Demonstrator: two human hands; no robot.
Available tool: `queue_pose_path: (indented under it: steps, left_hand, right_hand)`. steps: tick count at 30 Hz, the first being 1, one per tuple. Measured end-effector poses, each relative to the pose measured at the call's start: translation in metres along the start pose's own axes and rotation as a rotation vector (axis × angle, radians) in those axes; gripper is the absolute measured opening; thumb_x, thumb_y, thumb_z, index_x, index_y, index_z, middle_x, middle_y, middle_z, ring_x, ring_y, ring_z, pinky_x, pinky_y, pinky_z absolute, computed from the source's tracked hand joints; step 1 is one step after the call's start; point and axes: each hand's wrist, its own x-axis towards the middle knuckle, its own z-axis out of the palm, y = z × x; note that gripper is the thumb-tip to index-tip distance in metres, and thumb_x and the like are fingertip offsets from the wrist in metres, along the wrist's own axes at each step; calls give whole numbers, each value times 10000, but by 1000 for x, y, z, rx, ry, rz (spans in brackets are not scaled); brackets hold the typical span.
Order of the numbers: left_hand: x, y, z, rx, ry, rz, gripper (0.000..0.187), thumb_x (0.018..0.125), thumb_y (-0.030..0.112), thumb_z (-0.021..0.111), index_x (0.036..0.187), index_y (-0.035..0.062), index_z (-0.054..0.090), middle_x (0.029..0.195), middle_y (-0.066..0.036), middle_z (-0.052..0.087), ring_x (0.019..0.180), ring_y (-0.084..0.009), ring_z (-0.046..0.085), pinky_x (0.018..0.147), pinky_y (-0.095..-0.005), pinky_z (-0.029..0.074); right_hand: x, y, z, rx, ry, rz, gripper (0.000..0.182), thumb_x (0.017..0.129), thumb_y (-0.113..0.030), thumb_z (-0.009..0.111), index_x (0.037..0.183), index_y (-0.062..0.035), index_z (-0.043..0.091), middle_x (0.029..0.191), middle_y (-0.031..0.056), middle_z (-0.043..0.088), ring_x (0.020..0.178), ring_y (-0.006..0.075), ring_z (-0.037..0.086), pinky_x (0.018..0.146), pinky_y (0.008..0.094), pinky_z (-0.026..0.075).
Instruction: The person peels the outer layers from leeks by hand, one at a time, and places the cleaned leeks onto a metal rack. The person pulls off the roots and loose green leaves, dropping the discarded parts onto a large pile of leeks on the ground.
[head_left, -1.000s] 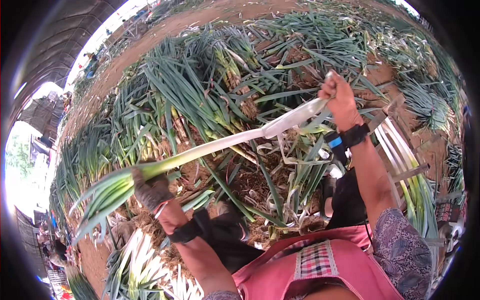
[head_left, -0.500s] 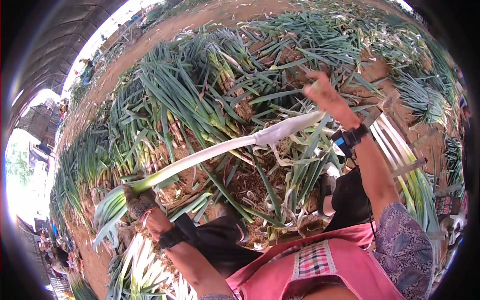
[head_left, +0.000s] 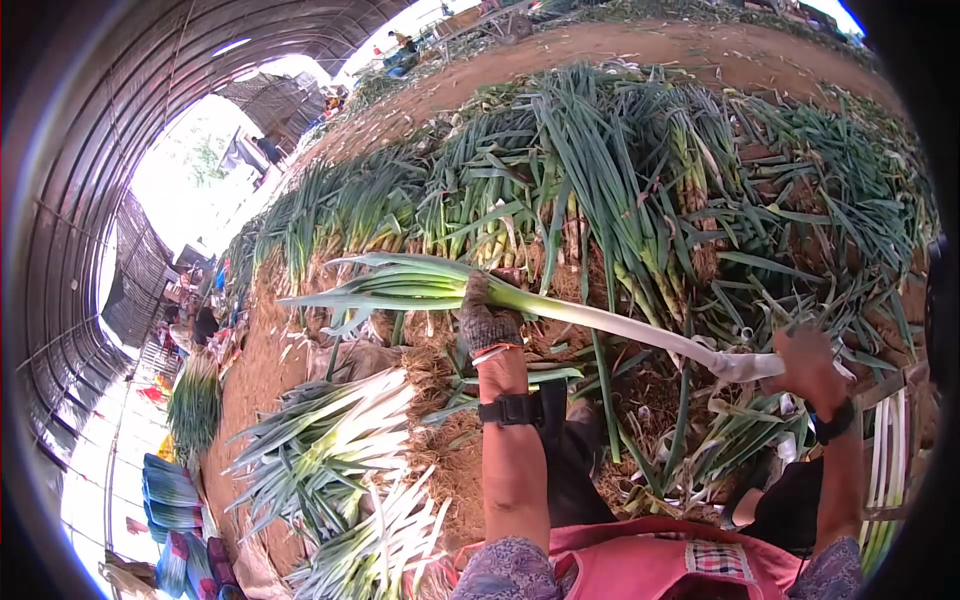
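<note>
A long leek [head_left: 600, 318] stretches across the middle of the view, green leaves to the left and white stalk to the right. My left hand [head_left: 487, 320], in a dark knitted glove, is closed around it where the leaves meet the stalk. At the white end, my right hand [head_left: 806, 365] has its fingers closed around the tip; what lies inside that grasp is partly hidden. Near this hand the pale outer layer looks loose and wrinkled. Below and left of my left hand lie leeks with clean white stalks [head_left: 375, 410], in a heap.
Unpeeled leeks [head_left: 610, 190] with earthy roots stand in a long row beyond my hands. Stripped leaves [head_left: 720, 440] litter the ground by my feet. At right is a rack [head_left: 890, 385] with white stalks. Bundled leeks [head_left: 195, 400] stand at far left.
My view has swung left. My right hand, earlier raised by the leek's white end, now closes around that end. The leek has gone from slanting up rightward to slanting down rightward; my left hand keeps hold.
</note>
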Motion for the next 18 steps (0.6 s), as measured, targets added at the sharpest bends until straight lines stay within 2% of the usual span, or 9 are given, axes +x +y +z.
queue_pose_path:
  steps: [4, 6, 8, 10, 12, 13, 14, 15, 18]
  left_hand:
    - [-14, -2, 13, -2, 105, 72, 355, 728, 99, 692, 1021, 37, 501, 889, -132, 582, 717, -257, 591, 702, -421, 530]
    - [3, -12, -6, 12, 25, 104, 343, 740, 89, 678, 1028, 34, 499, 891, -128, 582, 729, -255, 590, 718, -418, 528]
    - [39, -30, -43, 439, -186, 407, 322, 752, 81, 666, 1025, 31, 502, 881, -120, 582, 738, -250, 589, 730, -409, 526]
    - [53, -38, -56, 1172, -434, 847, 282, 763, 89, 658, 998, 29, 513, 850, -105, 583, 738, -241, 587, 735, -391, 524]
    - [32, -32, -33, 1710, -506, 1319, 237, 775, 109, 654, 959, 28, 529, 809, -86, 582, 732, -229, 585, 736, -369, 521]
    - [25, -38, -26, 1535, -452, 1165, 228, 779, 120, 655, 947, 28, 532, 797, -84, 582, 727, -226, 585, 730, -365, 521]
    - [26, -38, -25, 1515, -431, 1196, 220, 782, 131, 655, 937, 32, 534, 787, -82, 580, 715, -225, 582, 719, -364, 523]
    - [27, -38, -25, 1494, -410, 1227, 214, 786, 143, 656, 927, 36, 535, 777, -79, 578, 702, -224, 580, 709, -362, 524]
    - [21, -35, -16, 1508, -382, 1335, 195, 797, 162, 650, 907, 46, 537, 758, -73, 572, 675, -218, 572, 687, -359, 525]
  right_hand:
    - [17, 34, 67, -101, -14, 192, 262, 630, -185, 698, 765, -46, 522, 725, 130, 603, 733, 348, 586, 668, 416, 440]
    - [22, 25, 66, 91, 272, 156, 168, 675, -117, 636, 780, -43, 529, 750, 118, 603, 725, 343, 583, 652, 396, 446]
    - [30, 4, 53, 295, 494, 47, 119, 703, -60, 583, 810, -41, 534, 774, 109, 597, 717, 335, 573, 640, 373, 447]
    - [38, -19, 40, 514, 646, -142, 143, 714, -14, 541, 854, -42, 538, 798, 105, 584, 708, 324, 557, 632, 348, 441]
    - [42, -31, 47, 906, 619, -52, 91, 807, -34, 504, 890, -54, 538, 830, 69, 572, 694, 212, 532, 648, 293, 422]
    - [40, -35, 51, 1178, 563, 79, 72, 834, -49, 497, 892, -60, 538, 838, 57, 573, 705, 186, 528, 662, 278, 418]
    - [42, -39, 57, 1446, 494, 214, 58, 860, -63, 489, 893, -66, 537, 846, 46, 573, 717, 160, 523, 676, 263, 413]
    - [50, -26, 81, 1712, 643, 69, 112, 919, -114, 444, 901, -75, 547, 870, 30, 570, 731, 118, 510, 665, 235, 414]
    - [56, -11, 77, 2114, 568, 227, 143, 928, -136, 427, 921, -66, 551, 861, 44, 563, 739, 128, 505, 655, 227, 412]
